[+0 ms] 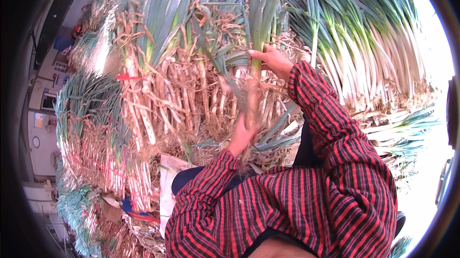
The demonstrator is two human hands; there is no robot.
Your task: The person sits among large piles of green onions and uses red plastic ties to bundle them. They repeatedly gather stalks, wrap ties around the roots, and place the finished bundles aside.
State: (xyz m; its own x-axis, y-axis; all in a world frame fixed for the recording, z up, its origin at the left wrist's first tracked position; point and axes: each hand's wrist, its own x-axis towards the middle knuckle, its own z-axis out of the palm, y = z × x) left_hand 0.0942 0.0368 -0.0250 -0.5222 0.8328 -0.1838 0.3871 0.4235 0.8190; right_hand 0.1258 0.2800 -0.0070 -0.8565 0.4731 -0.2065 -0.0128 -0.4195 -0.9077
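A large leek (253,94) stands roughly upright in front of me, its green leaves up and its brown, dry-skinned shank down. My right hand (271,60) grips it just below where the leaves fan out, with the thumb across the front. Lower down, my left hand (242,137) is closed at the shank and blurred. A blurred green leaf (235,90) hangs along the shank's left side and runs down to that hand. What exactly the left fingers pinch is hard to make out. The root end hangs over my lap.
Untrimmed leeks (187,89) with dry skins lean in a dense row ahead and to the left. Cleaner, white-shanked leeks (373,60) stand at the right. Loose leaves (276,143) litter the ground near my knees. Tied bundles (90,139) are stacked on the far left.
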